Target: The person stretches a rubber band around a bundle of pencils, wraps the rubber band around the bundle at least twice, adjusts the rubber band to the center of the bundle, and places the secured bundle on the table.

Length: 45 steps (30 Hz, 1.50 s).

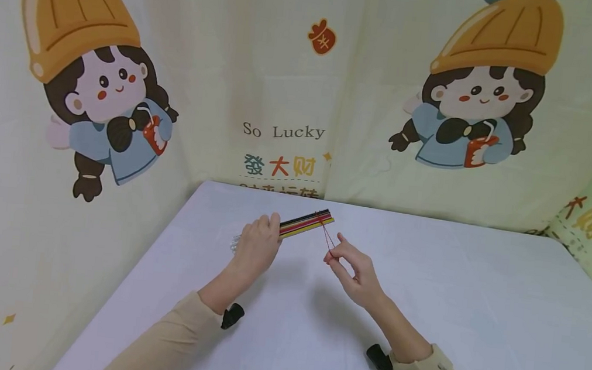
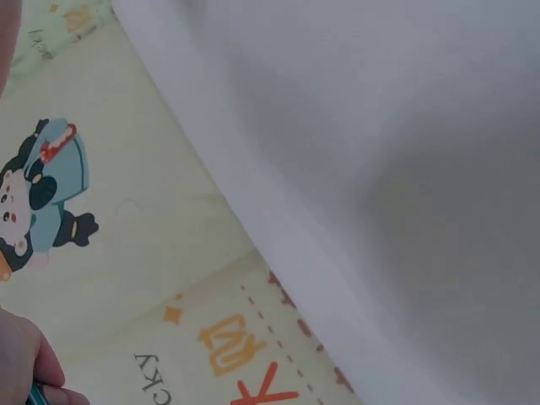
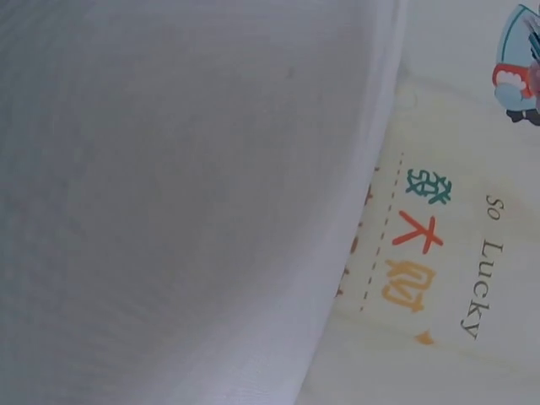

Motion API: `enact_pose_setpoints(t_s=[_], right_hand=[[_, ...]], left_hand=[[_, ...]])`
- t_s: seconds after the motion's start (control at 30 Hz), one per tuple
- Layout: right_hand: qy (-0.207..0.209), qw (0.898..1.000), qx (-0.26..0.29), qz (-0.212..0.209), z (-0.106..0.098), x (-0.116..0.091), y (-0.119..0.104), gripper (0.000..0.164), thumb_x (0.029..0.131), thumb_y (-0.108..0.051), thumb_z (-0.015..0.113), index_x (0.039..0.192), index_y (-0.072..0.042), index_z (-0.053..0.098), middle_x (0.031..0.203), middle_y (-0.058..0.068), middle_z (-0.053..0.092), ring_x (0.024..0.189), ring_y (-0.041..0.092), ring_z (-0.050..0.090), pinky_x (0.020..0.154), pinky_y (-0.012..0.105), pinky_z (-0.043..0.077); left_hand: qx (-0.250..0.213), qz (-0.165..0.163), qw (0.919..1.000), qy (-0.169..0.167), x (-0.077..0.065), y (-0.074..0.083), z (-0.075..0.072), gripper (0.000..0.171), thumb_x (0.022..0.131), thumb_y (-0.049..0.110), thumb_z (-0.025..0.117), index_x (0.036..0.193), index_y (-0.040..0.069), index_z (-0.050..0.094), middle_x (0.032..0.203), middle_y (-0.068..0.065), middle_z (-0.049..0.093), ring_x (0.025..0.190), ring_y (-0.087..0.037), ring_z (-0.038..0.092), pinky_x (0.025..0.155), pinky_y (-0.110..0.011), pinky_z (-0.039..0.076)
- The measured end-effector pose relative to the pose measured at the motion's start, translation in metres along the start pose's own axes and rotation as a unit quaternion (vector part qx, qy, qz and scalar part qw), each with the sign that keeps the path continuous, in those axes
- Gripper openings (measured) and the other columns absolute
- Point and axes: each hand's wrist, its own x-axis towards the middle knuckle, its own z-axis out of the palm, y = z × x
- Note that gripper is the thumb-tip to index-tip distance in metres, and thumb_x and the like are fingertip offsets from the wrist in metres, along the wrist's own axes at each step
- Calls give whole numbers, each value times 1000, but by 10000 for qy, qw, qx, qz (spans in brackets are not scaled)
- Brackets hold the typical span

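Note:
My left hand (image 1: 259, 242) grips a bundle of slim pencil-like sticks (image 1: 303, 224) in black, red and yellow, tilted up to the right above the table. Pale, clear-looking ends (image 1: 235, 243) stick out behind that hand. Around the bundle's far right end loops a thin red rubber band (image 1: 326, 234), stretched down toward me. The thumb and forefinger of my right hand (image 1: 359, 273) pinch its lower end. At the left wrist view's lower corner, part of the left hand (image 2: 21, 359) shows with a teal stick (image 2: 35, 394). Only a sliver of the held bundle enters the right wrist view.
A white-covered table (image 1: 475, 306) lies under both hands. Behind it hangs a pale curtain (image 1: 372, 97) with cartoon figures and lettering. A black wrist device (image 1: 233, 316) sits below the left wrist, another black device (image 1: 379, 359) beside the right.

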Motion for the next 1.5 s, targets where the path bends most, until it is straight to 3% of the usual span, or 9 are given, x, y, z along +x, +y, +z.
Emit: enact_pose_setpoints(t_s=[0.17, 0.3, 0.37, 0.53, 0.6, 0.67, 0.8, 1.1, 1.5], right_hand=[[174, 9988, 234, -390, 2, 1, -8, 9, 89, 2, 48, 85, 4, 56, 76, 8, 53, 72, 16, 51, 86, 24, 44], [591, 9606, 2383, 1304, 9, 2, -20, 23, 96, -1, 34, 85, 0, 54, 73, 4, 48, 67, 14, 43, 65, 19, 40], [932, 8746, 4195, 2242, 11, 4, -25, 29, 98, -3, 26, 85, -3, 52, 71, 2, 44, 64, 12, 35, 63, 19, 36], [1469, 5537, 7478, 3356, 2, 8, -23, 25, 100, -10, 25, 89, -2, 46, 71, 5, 42, 65, 8, 21, 59, 17, 25], [1284, 4801, 7891, 3610, -6, 10, -21, 18, 99, -9, 29, 93, -1, 43, 74, 7, 43, 66, 7, 22, 56, 15, 22], [994, 4539, 7964, 3871, -14, 12, -20, 12, 99, -9, 31, 98, -1, 40, 76, 7, 43, 64, 7, 22, 53, 13, 21], [752, 5001, 7406, 4426, -30, 21, -25, 15, 99, -9, 32, 110, -1, 39, 77, 7, 44, 57, 5, 22, 45, 10, 20], [393, 7186, 3956, 5706, -47, 46, -37, 20, 98, -10, 35, 105, -3, 53, 75, 3, 49, 45, -1, 34, 39, 8, 25], [-358, 7577, 1695, 6292, -55, 64, -40, 28, 95, -11, 45, 113, 10, 47, 79, 6, 52, 51, 2, 42, 55, 13, 44]], left_hand=[[-316, -155, 9991, -224, 1, 4, -2, 34, 74, 13, 74, 88, 2, 45, 67, -8, 49, 55, -20, 50, 47, -29, 38], [-442, -273, 9984, -208, 3, 9, -5, 33, 74, 13, 73, 88, 2, 45, 68, -8, 49, 56, -20, 51, 48, -30, 38], [-474, -252, 9985, -105, 4, 11, -5, 33, 74, 13, 73, 87, 2, 45, 68, -8, 48, 55, -20, 51, 48, -30, 38], [-154, 124, 9990, 392, 5, 12, -3, 34, 72, 12, 75, 85, 2, 46, 65, -7, 46, 52, -18, 47, 46, -27, 34], [26, 366, 9970, 678, 5, 10, -2, 35, 70, 12, 76, 84, 3, 46, 65, -6, 45, 51, -17, 45, 45, -26, 32], [154, 625, 9930, 988, 5, 9, -2, 35, 69, 12, 76, 84, 3, 46, 66, -6, 43, 50, -17, 43, 46, -25, 30], [319, 1112, 9831, 1418, 7, 6, -1, 31, 71, 13, 74, 84, 4, 47, 67, -6, 41, 50, -16, 36, 46, -25, 27], [424, 1578, 9728, 1644, 8, 5, 0, 27, 78, 14, 69, 85, 7, 44, 66, -6, 42, 49, -17, 39, 45, -24, 27], [840, 1950, 9712, 1084, 3, 5, -6, 21, 82, 15, 65, 87, 11, 45, 68, -6, 47, 56, -17, 47, 51, -23, 38]])
